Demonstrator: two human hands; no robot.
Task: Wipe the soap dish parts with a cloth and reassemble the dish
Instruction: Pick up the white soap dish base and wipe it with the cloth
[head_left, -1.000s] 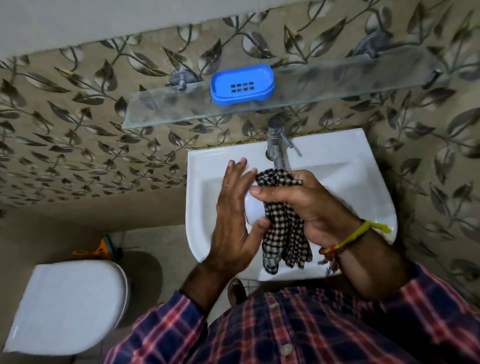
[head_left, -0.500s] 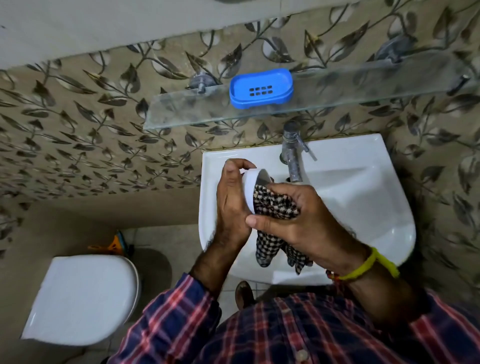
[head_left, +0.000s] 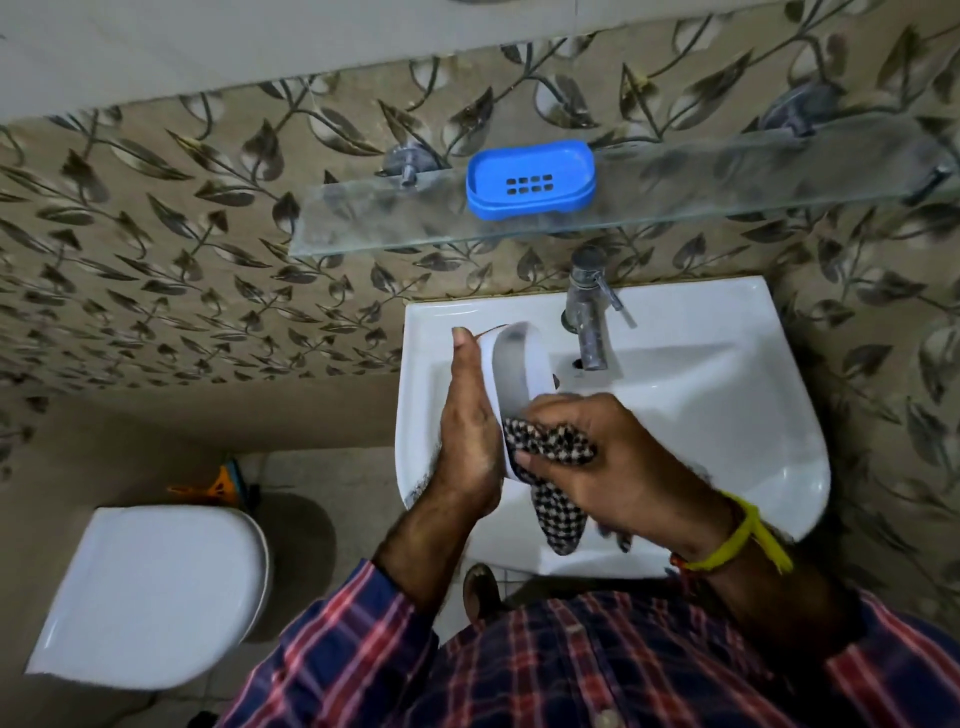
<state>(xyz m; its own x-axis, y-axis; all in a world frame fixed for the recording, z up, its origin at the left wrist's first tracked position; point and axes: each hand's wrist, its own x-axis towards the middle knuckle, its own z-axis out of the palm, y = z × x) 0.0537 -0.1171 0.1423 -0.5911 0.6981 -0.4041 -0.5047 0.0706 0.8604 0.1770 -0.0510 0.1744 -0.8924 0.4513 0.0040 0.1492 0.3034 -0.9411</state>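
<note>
Near the centre of the frame, over the white sink (head_left: 701, 415), we see the left hand (head_left: 465, 441) holding the white soap dish base (head_left: 511, 374) on edge, its hollow turned toward the right of the frame. The fingers lie straight along the base's outer wall, with the thumb tip showing at its upper end; whether the hidden fingers curl round the rim we cannot tell. The right hand (head_left: 597, 457) is closed round a bunched checked cloth (head_left: 558, 452), fingers curled over it and thumb pinching it from below, and it presses the cloth against the lower end of the base. A tail of the cloth hangs below the hand.

In the upper middle of the frame, the blue slotted tray (head_left: 530, 179) of the dish sits on the glass shelf (head_left: 727, 182), well apart from the base. The tap (head_left: 587, 312) stands just to the right of the base. A closed toilet lid (head_left: 150, 592) fills the lower left.
</note>
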